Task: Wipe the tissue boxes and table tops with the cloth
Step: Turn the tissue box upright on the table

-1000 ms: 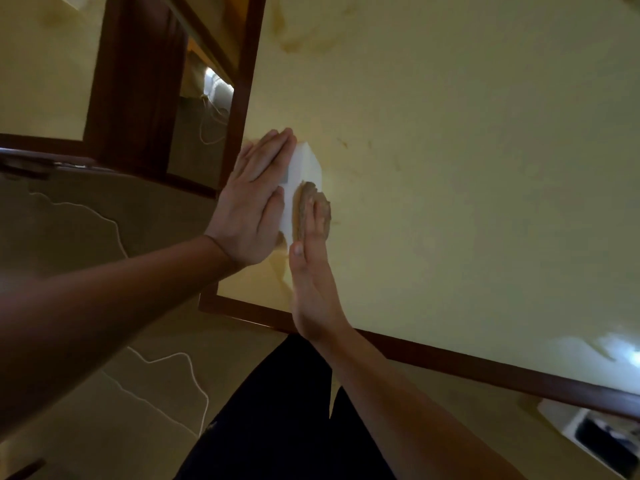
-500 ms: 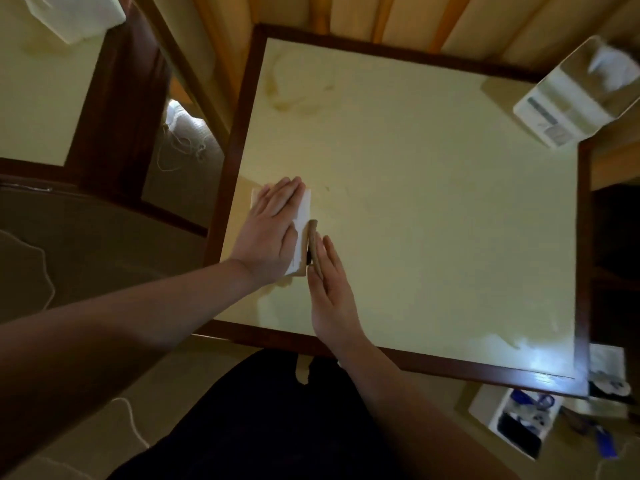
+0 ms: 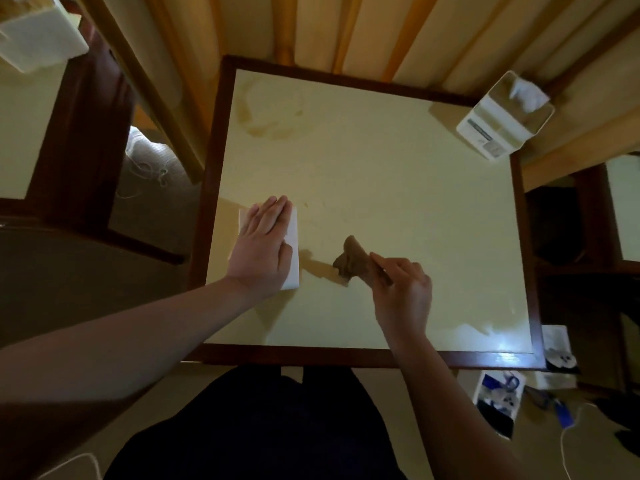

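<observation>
The fingers of the left hand lie flat and pressed together on top of a white tissue box, which sits near the left edge of the tabletop. The palm covers most of the box's top, so any print there is hidden. The fingers of the right hand pinch one end of a brown cloth; the cloth hangs bunched from that grip, just right of the box and apart from it, its shadow falling on the cream surface below.

At the far right corner of the tabletop stands a second tissue box, white, with a tissue poking from its top. A label with a dark band shows on its near side, but the writing is too small to read. A third white box rests on another table at the upper left. The tabletop has a dark wooden rim, and stains mark its far left area.
</observation>
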A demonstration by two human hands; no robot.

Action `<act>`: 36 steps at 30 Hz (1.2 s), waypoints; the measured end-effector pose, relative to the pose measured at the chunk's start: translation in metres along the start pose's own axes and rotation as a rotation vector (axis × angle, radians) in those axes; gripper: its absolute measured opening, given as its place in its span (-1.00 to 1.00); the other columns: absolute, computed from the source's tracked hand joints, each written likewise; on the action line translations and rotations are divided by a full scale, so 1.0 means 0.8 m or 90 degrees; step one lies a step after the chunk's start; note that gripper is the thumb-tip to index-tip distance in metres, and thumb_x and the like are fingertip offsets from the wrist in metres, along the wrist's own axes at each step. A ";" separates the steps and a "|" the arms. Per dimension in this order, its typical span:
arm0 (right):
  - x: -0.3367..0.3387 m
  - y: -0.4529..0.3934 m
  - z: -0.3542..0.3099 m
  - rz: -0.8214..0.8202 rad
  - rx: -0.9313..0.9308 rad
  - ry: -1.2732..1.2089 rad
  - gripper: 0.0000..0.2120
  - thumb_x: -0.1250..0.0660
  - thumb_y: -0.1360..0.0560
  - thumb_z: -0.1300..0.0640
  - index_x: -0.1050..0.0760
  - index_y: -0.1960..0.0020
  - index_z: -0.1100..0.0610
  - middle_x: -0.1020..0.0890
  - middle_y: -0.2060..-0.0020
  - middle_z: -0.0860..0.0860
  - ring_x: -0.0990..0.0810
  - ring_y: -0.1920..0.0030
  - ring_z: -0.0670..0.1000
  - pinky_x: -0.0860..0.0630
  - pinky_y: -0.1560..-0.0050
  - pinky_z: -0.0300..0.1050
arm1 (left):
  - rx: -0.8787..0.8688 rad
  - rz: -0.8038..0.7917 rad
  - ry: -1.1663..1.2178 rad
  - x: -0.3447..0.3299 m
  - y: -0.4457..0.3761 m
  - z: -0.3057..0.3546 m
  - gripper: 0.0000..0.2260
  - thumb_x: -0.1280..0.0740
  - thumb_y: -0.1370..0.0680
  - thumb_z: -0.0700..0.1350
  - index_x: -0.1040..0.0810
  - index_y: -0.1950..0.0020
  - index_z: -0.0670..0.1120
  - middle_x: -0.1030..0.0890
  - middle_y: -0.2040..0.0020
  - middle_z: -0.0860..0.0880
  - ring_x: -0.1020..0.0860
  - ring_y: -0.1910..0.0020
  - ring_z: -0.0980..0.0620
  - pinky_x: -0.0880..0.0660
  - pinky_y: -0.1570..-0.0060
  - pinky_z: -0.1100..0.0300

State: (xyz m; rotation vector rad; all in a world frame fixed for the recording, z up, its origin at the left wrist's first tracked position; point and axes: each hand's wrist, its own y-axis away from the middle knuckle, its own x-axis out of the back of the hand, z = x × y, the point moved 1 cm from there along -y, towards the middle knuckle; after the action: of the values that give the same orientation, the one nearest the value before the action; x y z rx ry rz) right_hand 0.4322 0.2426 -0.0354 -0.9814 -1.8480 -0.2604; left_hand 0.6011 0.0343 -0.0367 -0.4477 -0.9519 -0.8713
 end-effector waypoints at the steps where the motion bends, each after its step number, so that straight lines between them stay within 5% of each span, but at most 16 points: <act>1: 0.009 -0.003 0.002 0.020 0.041 0.025 -0.77 -0.59 -0.51 0.17 -0.75 -0.16 0.05 -0.72 0.07 -0.02 -0.64 0.10 0.11 -0.50 0.05 0.05 | 0.002 -0.001 -0.001 0.000 0.000 0.000 -0.43 0.02 -0.64 -0.05 -0.20 -0.64 -0.22 -0.22 -0.64 -0.15 -0.09 -0.66 -0.08 0.07 -0.64 -0.04; 4: 0.025 0.005 0.009 0.031 0.131 0.086 -0.71 -0.51 -0.58 0.17 -0.71 -0.27 -0.05 -0.72 -0.03 -0.07 -0.65 0.02 0.07 -0.47 0.00 0.05 | 0.001 0.001 -0.005 -0.001 0.000 0.001 -0.42 0.01 -0.63 -0.06 -0.21 -0.63 -0.24 -0.23 -0.64 -0.17 -0.09 -0.65 -0.10 0.07 -0.64 -0.05; 6: 0.019 0.023 0.025 -0.053 0.153 0.143 -0.66 -0.46 -0.59 0.17 -0.68 -0.31 -0.11 -0.70 -0.24 -0.07 -0.64 -0.18 0.04 -0.48 -0.07 0.04 | 0.004 -0.006 -0.001 -0.001 0.000 0.003 -0.41 0.03 -0.62 -0.05 -0.20 -0.64 -0.23 -0.21 -0.64 -0.16 -0.07 -0.66 -0.10 0.12 -0.64 -0.05; 8: 0.005 0.042 0.045 -0.275 0.116 0.195 -0.74 -0.44 -0.58 0.12 -0.70 -0.22 -0.13 -0.67 -0.31 -0.04 -0.64 -0.27 0.12 -0.46 -0.07 0.01 | 0.015 -0.020 0.004 0.001 0.000 0.005 -0.38 0.07 -0.61 -0.01 -0.16 -0.65 -0.21 -0.17 -0.66 -0.13 -0.02 -0.67 -0.09 0.17 -0.64 -0.07; 11: -0.004 0.069 0.049 -0.529 0.036 0.241 -0.74 -0.27 -0.63 -0.06 -0.67 -0.21 -0.10 -0.71 -0.12 -0.09 -0.68 -0.13 0.07 -0.36 -0.02 -0.09 | 0.011 -0.056 -0.008 0.007 -0.004 0.005 -0.38 0.08 -0.62 0.00 -0.10 -0.68 -0.16 -0.07 -0.69 -0.07 0.09 -0.67 -0.02 0.21 -0.62 -0.14; 15: -0.003 0.053 0.016 -0.421 0.019 0.149 -0.65 -0.29 -0.58 -0.10 -0.65 -0.30 -0.06 -0.74 -0.03 -0.02 -0.70 -0.03 0.11 -0.47 0.07 -0.10 | -0.001 -0.066 0.061 0.031 -0.004 -0.003 -0.44 -0.12 -0.70 -0.06 -0.06 -0.70 0.01 0.02 -0.70 0.06 0.16 -0.67 0.08 0.27 -0.60 -0.17; 18: -0.009 0.021 -0.030 -0.322 0.051 0.080 -0.62 -0.38 -0.59 -0.04 -0.59 -0.38 -0.02 -0.70 -0.16 0.00 -0.63 -0.20 0.11 -0.60 -0.17 0.06 | 0.069 0.025 0.142 0.052 0.013 -0.023 -0.45 -0.19 -0.70 -0.08 -0.12 -0.68 0.00 -0.09 -0.68 0.02 -0.03 -0.66 0.00 -0.02 -0.62 -0.14; 21: -0.017 -0.010 -0.085 -0.248 0.080 0.042 -0.50 -0.30 -0.64 -0.08 -0.45 -0.55 0.03 -0.59 -0.40 0.02 -0.52 -0.41 0.09 -0.45 -0.43 0.08 | 0.185 0.053 0.192 0.059 0.034 -0.047 -0.46 -0.21 -0.71 -0.07 -0.15 -0.68 -0.02 -0.18 -0.66 -0.01 -0.17 -0.62 -0.02 -0.21 -0.57 -0.10; 25: -0.047 -0.033 -0.149 -0.340 0.116 -0.007 -0.37 -0.11 -0.74 -0.12 -0.05 -0.73 0.08 -0.13 -0.71 -0.01 0.01 -0.71 -0.03 0.08 -0.70 0.00 | 0.273 0.007 0.244 0.054 0.052 -0.068 -0.48 -0.22 -0.71 -0.08 -0.17 -0.67 -0.04 -0.27 -0.61 -0.03 -0.28 -0.55 -0.02 -0.28 -0.49 -0.04; 29: -0.087 -0.027 -0.167 -0.407 0.202 0.082 -0.15 0.08 -0.67 -0.36 0.26 -0.72 0.13 0.20 -0.72 0.04 0.33 -0.69 0.00 0.24 -0.69 0.16 | 0.319 -0.032 0.254 0.042 0.051 -0.082 -0.48 -0.21 -0.71 0.01 -0.19 -0.66 0.01 -0.31 -0.59 -0.02 -0.33 -0.54 -0.05 -0.35 -0.47 -0.13; 32: -0.097 -0.026 -0.161 -0.411 0.222 0.142 0.06 0.07 -0.55 -0.56 0.36 -0.70 0.14 0.30 -0.70 0.05 0.41 -0.67 0.02 0.32 -0.67 0.18 | 0.351 -0.052 0.284 0.035 0.045 -0.084 -0.45 -0.19 -0.69 0.16 -0.17 -0.66 0.06 -0.33 -0.58 0.00 -0.36 -0.52 -0.06 -0.40 -0.43 -0.20; 36: -0.099 -0.029 -0.143 -0.391 0.215 0.069 0.07 -0.07 -0.54 -0.51 0.29 -0.72 0.12 0.25 -0.71 0.04 0.37 -0.68 0.02 0.24 -0.68 0.21 | 0.342 -0.055 0.308 0.025 0.039 -0.072 -0.38 -0.16 -0.69 0.25 -0.08 -0.68 0.06 -0.20 -0.65 0.02 -0.22 -0.60 -0.03 -0.20 -0.52 -0.15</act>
State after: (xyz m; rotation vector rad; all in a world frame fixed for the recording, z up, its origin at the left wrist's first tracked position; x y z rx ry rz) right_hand 0.5060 0.1227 -0.0402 -0.1499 -1.9693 -0.3446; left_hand 0.6617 0.0051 -0.0487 0.2606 -0.7159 -0.7165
